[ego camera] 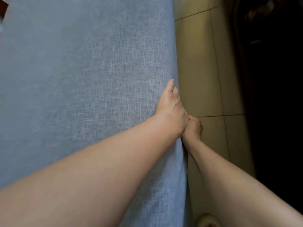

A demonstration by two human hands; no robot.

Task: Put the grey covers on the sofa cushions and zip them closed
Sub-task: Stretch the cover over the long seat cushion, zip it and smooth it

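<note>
A large cushion in its grey woven cover [85, 82] fills the left and middle of the head view, its right edge running from top to bottom. My left hand [170, 105] grips that right edge, thumb on the top face and fingers wrapped round the side. Just below and behind it, my right hand [193, 126] is curled into a fist against the cushion's side face. What it pinches is hidden, and no zip shows.
Beige floor tiles [205, 71] lie to the right of the cushion. Dark furniture [275, 79] stands along the far right. A light rounded object [206, 221] peeks in at the bottom edge. A dark red thing [3, 9] shows at the top left corner.
</note>
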